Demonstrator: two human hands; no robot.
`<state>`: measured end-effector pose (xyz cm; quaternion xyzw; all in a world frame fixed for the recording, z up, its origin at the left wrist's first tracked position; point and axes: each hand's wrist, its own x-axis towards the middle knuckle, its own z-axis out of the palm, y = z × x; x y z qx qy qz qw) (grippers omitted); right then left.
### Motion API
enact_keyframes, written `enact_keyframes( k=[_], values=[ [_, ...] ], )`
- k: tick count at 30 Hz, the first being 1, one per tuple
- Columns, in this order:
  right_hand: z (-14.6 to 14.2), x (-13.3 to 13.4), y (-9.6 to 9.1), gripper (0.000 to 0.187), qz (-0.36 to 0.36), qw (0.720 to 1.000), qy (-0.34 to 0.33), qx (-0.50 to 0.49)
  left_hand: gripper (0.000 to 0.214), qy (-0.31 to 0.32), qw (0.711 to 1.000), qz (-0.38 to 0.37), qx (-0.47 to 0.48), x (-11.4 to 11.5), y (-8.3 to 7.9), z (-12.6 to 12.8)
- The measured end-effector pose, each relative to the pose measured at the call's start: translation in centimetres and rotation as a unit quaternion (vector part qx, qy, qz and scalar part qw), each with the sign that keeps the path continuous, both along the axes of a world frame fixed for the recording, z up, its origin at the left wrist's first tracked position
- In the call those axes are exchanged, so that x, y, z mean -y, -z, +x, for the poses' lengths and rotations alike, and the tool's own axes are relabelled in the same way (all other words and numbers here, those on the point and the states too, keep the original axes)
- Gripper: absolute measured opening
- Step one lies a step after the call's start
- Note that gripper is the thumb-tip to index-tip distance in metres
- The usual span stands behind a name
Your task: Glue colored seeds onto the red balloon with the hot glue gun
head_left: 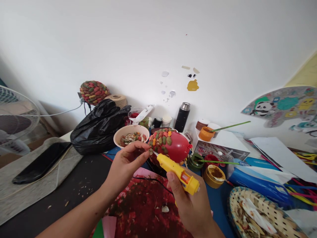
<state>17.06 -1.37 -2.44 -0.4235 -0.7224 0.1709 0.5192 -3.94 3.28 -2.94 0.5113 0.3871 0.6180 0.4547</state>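
The right hand grips a glue gun, nozzle at the shell the left hand pinches; a red balloon lies just beyond. Past the left, a bowl holds coloured shells; right of both, a woven basket holds scraps.

fan — cut off left | basket — cut off below | balloon partly hidden

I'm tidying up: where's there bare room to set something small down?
The dark mat between grey cloth and left forearm has bare patches among crumbs. It's crowded beside the right hand: paint jars, blue pack, basket.
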Motion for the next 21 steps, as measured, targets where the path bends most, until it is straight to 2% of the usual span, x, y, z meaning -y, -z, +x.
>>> enact_keyframes(
  k=[21],
  values=[
    [-0.15, 0.02, -0.06, 0.047, -0.008, 1.0, -0.003, 0.009, 0.034, -0.018, 0.999, -0.025, 0.02, -0.24, -0.26, 0.18]
  ],
)
